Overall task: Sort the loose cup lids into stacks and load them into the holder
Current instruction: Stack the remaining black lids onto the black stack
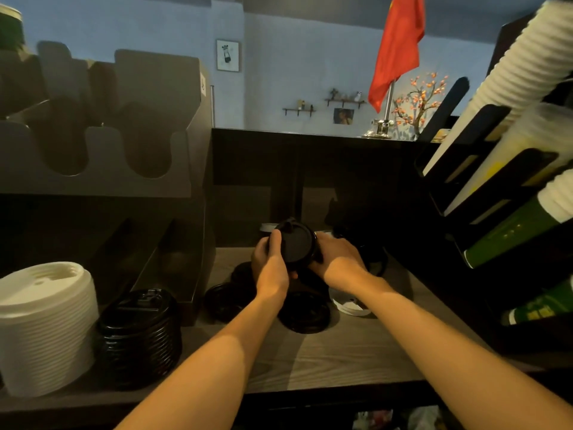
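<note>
Both hands hold one black lid (pixel 296 243) tilted up above the back middle of the wooden counter (pixel 356 352): the left hand (pixel 269 263) curls its fingers round the left rim, the right hand (pixel 338 256) clasps the right rim. Below them loose black lids (pixel 305 311) and a white lid (pixel 352 305) lie mid-counter. At the left edge the holder (pixel 173 274) carries a white lid stack (pixel 43 324) beside a black lid stack (pixel 139 333)

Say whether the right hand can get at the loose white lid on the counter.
Likely yes once freed: the right hand and left hand grip a round black plastic lid; the white plastic lid lies uncovered beneath the right wrist.
</note>
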